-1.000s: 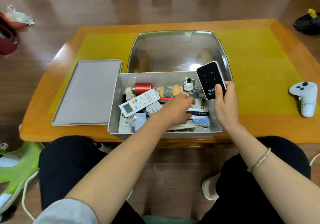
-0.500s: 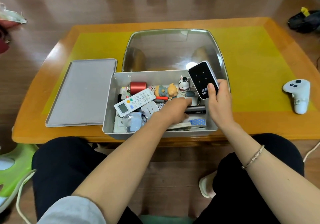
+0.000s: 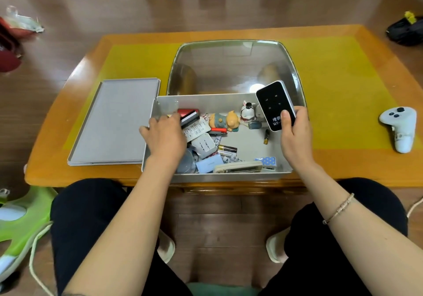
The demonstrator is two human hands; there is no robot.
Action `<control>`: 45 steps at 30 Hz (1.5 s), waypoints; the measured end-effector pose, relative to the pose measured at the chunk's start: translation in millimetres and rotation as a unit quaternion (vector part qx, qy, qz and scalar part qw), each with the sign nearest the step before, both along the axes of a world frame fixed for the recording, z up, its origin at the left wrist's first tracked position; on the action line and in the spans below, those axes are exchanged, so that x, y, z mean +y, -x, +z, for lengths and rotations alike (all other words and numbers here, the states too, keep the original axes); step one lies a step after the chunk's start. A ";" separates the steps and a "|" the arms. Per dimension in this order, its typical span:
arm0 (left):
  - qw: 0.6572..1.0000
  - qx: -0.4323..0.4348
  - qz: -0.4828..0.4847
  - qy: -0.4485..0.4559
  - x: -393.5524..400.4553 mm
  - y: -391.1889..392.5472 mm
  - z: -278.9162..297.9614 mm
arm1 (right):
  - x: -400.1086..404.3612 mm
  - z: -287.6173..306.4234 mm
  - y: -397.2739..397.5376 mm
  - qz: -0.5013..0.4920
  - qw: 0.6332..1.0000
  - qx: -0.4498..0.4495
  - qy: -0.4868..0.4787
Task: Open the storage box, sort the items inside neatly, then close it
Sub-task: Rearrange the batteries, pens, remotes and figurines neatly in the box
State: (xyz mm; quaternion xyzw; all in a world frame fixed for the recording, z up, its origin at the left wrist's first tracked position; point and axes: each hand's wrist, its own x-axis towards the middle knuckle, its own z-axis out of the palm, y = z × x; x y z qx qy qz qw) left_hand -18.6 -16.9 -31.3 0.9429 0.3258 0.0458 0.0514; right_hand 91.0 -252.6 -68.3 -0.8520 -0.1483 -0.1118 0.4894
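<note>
- Since a moment ago, the left hand (image 3: 163, 133) is shifting from the middle of the storage box (image 3: 229, 176) to its left end, carrying a small black-and-white striped item (image 3: 189, 117) there; the fingers are curling round that item, above the white remote control (image 3: 196, 130).
- Meanwhile the right hand (image 3: 294, 133) is holding its place at the box's right wall, gripping the black Wi-Fi device (image 3: 275, 106) upright, thumb pressing on its face.
- Judging the risk: the left hand is crowding the left-end pile, so setting the striped item down carelessly could be knocking the red cylinder (image 3: 183, 112) or the remote askew and undoing the sorting.
- Holding the box's contents: a bear figurine (image 3: 223, 120), a rabbit figurine (image 3: 248, 112), loose batteries (image 3: 226, 149), a white adapter (image 3: 203, 146), a beige remote (image 3: 238, 167), a clear round container (image 3: 186, 162).
- Lying open, the box is sitting at the table's near edge, its grey lid (image 3: 114, 122) resting just left.
</note>
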 end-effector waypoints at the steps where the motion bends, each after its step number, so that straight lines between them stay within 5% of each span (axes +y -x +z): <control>1: 1.000 0.014 0.005 0.002 -1.9 1.0 -0.6 | 0.1 -0.2 0.2 0.001 1.000 0.001 0.000; 6: 0.998 -0.052 -0.043 -0.013 -22.8 -2.9 1.2 | -0.1 -0.3 0.2 -0.003 1.000 0.004 -0.003; 11: 0.959 -0.101 -0.259 0.064 -59.9 -15.6 -3.8 | -0.2 -0.3 0.3 -0.004 1.000 0.001 -0.005; 15: 0.891 0.048 -0.405 0.201 -94.4 -33.6 -18.0 | -0.8 -0.7 -0.4 -0.008 1.000 -0.005 0.000; 21: 0.854 0.196 -0.439 0.197 -111.4 -57.4 -32.3 | -0.2 -0.7 0.2 -0.010 1.000 -0.014 0.006; 31: 0.890 0.100 -0.399 0.195 -103.5 -57.7 -23.1 | -0.8 -2.2 -2.9 -0.013 1.000 -0.010 0.012; 39: 0.951 -0.135 -0.226 0.162 -54.8 -43.0 0.2 | 1.2 -2.5 0.2 -0.003 0.997 -0.025 0.068; 45: 0.972 -0.095 -0.168 0.137 -39.2 -22.6 -7.4 | 0.1 -2.2 -0.3 -0.018 0.999 -0.015 0.023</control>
